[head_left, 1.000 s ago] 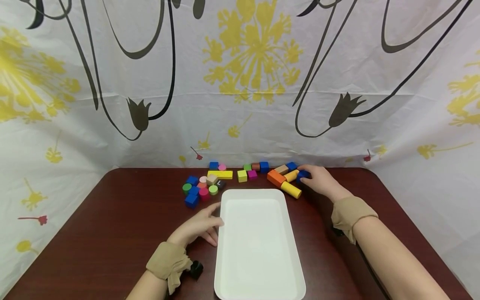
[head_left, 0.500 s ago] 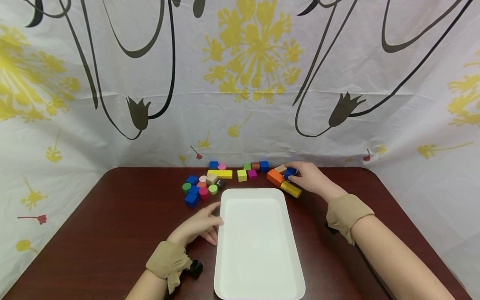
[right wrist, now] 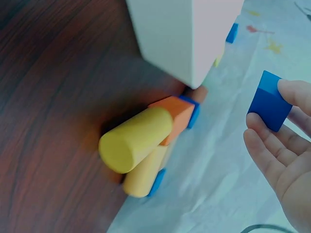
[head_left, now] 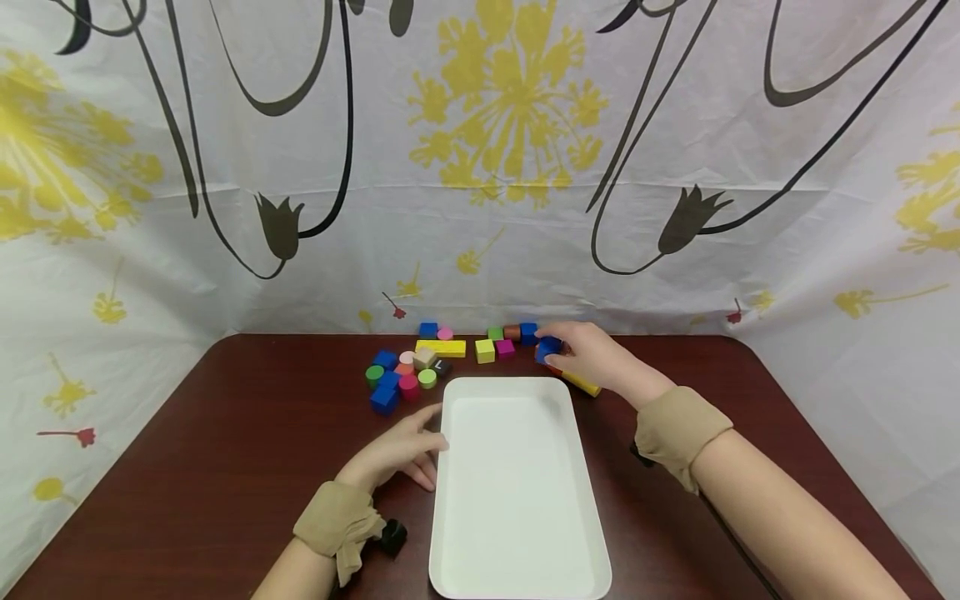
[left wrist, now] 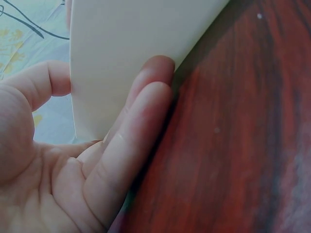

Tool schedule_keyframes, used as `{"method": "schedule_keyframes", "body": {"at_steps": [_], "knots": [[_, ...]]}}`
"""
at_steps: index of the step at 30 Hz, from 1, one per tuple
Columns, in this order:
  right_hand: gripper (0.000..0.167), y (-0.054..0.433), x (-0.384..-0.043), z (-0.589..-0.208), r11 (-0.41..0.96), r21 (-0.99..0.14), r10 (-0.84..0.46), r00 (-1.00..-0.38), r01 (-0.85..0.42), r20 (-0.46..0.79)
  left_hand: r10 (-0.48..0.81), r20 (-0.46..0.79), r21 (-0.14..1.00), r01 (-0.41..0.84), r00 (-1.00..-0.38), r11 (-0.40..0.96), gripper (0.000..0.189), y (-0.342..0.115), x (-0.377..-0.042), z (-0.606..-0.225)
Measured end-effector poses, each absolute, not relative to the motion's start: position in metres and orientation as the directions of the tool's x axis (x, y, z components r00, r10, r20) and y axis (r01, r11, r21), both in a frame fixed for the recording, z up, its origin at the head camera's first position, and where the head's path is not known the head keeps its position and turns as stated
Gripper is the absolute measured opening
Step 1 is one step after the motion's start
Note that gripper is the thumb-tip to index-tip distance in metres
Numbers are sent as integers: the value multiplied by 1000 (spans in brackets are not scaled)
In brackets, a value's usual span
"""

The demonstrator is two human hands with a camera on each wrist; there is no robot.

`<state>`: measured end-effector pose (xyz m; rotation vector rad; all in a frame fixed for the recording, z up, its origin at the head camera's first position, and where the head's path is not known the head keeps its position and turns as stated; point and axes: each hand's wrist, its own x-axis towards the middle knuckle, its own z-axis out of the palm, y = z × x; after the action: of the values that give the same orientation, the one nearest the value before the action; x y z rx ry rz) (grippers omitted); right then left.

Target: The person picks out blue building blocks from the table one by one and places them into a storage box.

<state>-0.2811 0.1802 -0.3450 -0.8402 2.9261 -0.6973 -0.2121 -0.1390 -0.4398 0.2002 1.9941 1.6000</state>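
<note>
Between the thumb and fingertips of my right hand (head_left: 596,354) a blue block (right wrist: 271,101) is pinched. In the right wrist view it hangs clear of the table; in the head view it overlaps an orange block (right wrist: 176,115), partly hiding it. A yellow cylinder (right wrist: 136,138) and a paler yellow cylinder (right wrist: 145,174) lie beside the orange block. My left hand (head_left: 397,454) holds the left side of a white tray (head_left: 517,492), thumb at the rim and fingers against the outer wall (left wrist: 112,63).
Left of centre, several blocks and cylinders cluster, among them a blue block (head_left: 385,398), a green cylinder (head_left: 374,377) and a yellow bar (head_left: 441,348). A lime cube (head_left: 485,351) and a magenta block (head_left: 506,348) sit behind the tray. A patterned cloth (head_left: 480,250) hangs along the back.
My right hand has moved left with the blue block, from the right of the yellow cylinders to over the orange block. The left hand and tray have stayed put.
</note>
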Motion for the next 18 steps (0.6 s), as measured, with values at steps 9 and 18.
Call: {"method": "schedule_keyframes", "body": {"at_steps": [9, 18], "knots": [[45, 156, -270, -335, 744, -417, -540, -837, -522, 86, 447, -334, 933, -226, -829, 280, 79, -139, -213, -439], [43, 135, -265, -335, 718, -375, -605, -792, -586, 81, 443, -341, 931, -234, -829, 280, 79, -138, -212, -440]]}}
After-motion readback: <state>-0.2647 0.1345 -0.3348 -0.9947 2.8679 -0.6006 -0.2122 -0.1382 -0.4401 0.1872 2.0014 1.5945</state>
